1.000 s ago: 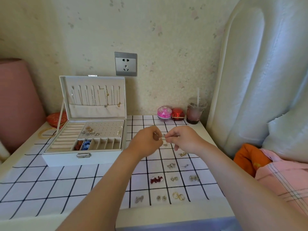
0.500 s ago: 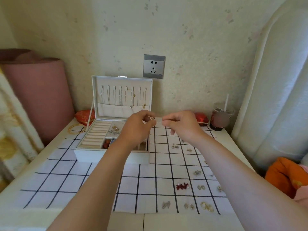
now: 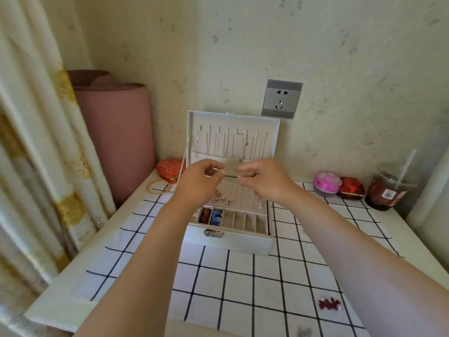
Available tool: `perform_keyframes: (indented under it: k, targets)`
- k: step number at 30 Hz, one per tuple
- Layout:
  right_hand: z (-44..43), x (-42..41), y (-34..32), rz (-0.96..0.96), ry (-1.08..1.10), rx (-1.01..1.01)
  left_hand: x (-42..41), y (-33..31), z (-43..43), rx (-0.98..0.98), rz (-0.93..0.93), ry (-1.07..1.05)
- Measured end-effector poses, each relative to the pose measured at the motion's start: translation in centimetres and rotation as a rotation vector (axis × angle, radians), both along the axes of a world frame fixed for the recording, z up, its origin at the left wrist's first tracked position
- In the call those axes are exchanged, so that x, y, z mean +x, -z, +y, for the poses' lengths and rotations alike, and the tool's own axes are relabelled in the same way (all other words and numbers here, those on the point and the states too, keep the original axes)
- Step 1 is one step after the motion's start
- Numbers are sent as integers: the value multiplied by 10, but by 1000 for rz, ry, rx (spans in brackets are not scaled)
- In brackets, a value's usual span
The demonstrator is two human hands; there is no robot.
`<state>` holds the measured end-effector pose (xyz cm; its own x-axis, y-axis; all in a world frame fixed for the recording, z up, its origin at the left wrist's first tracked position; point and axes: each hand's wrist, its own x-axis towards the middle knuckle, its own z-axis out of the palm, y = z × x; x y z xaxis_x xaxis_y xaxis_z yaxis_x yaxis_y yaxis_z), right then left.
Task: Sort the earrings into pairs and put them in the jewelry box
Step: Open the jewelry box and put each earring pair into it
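Hands meet above the open pale-grey jewelry box point(image 3: 228, 239) near the desk's far edge: left hand point(image 3: 201, 183) pinches a small gold earring point(image 3: 220, 170), right hand point(image 3: 264, 181) nips a tiny glinting piece point(image 3: 239, 176); the perforated stud panel point(image 3: 243, 193) lies just below, between them.

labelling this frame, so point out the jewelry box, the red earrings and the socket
jewelry box point(image 3: 243, 243): head view, front wall right of the latch
red earrings point(image 3: 329, 304): head view, middle of the pair
socket point(image 3: 281, 99): head view, middle of the faceplate
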<state>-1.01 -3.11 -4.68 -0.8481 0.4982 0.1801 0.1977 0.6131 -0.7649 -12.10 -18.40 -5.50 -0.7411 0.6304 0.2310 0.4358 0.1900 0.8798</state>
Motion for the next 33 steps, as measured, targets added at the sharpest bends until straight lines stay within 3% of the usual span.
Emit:
perform_keyframes:
  k: [11, 22, 24, 33]
  targets:
    - [-21, -30, 17, -153, 17, 411, -25, 14, -13, -73, 45, -55]
    - [-25, -37, 24, -158, -23, 720, -18, 12, -12, -36, -36, -45]
    - [-23, -37, 25, -155, -69, 707, -18, 12, -12, -26, -47, -45]
    - [-16, -37, 18, -213, -48, 298, -15, 9, -12, 49, -180, -51]
